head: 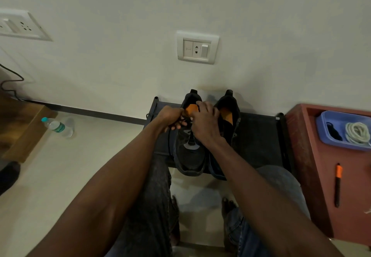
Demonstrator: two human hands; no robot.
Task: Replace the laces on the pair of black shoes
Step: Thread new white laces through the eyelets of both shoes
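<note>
Left shoe of the pair [189, 152]: black, on the low black rack [259, 136] against the wall, toe pointing toward the person, orange insole visible in the opening
Right shoe of the pair [228, 112]: black, touching the first shoe on its right side, same orientation, partly hidden behind the person's right forearm
Left hand [171, 117]: over the lace area of the left shoe, grip closed, fingers curled round a black lace [170, 136]; the lace strand hangs down along the shoe's left side
Right hand [204, 120]: at the collar and tongue of the same shoe, fingers curled; grip appears closed on the shoe's upper edge, exact contact point cannot be told
Relation of hands: close together above the same shoe, nearly touching
Red bench [321, 176]: just right of the rack, carries a blue tray [325, 136] and an orange-and-black pen [338, 184]
Tray contents: a coil of pale laces [357, 132] on the right, a dark bundle [333, 132] on the left, apart from each other
Floor: a plastic water bottle [58, 127] lies on its side, well to the left of the rack
Wall: a switch socket plate [197, 48] above the shoes
</note>
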